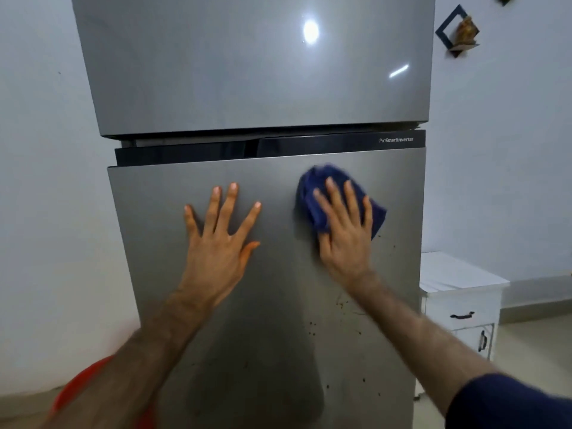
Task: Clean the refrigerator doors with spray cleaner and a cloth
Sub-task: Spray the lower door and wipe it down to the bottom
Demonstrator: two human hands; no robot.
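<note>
Left hand [216, 243] lies flat, fingers spread, on the lower door [263, 289]; right hand [343, 233] presses the blue cloth [322, 193] under straight fingers.

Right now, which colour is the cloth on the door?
Dark blue cloth, seen best in the head view.

A room in a home
A silver two-door refrigerator [263, 212] stands against plain white walls, beside a white drawer cabinet [461, 308] (black handles) and a small diamond-shaped wall shelf [457, 30].
</note>
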